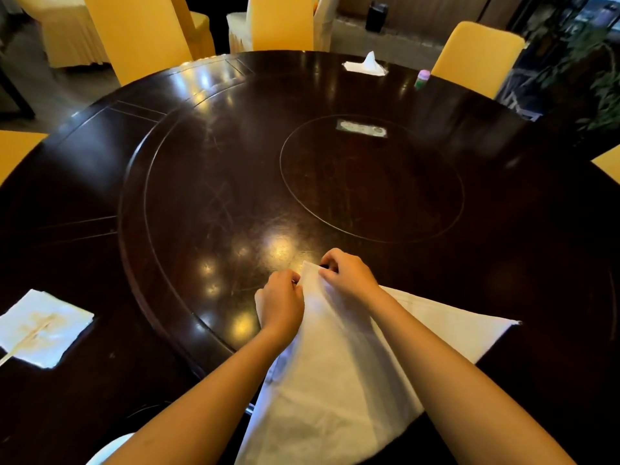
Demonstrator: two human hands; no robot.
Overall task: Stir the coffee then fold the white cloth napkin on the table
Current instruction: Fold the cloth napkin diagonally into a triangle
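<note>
A white cloth napkin (339,380) lies on the near edge of a dark round wooden table (235,182), spread toward me with a pointed corner out to the right. My left hand (280,303) and my right hand (347,275) meet at its far tip, and both pinch the cloth there. A stained paper napkin (43,327) with a thin wooden stir stick (20,347) on it rests at the left. No coffee cup is clearly visible; a pale curved rim (110,448) peeks out under my left forearm.
A tissue box (365,65) and a small green and pink container (422,78) stand at the table's far side. Yellow-covered chairs (476,55) ring the table. A round inset turntable (372,179) marks the table's middle.
</note>
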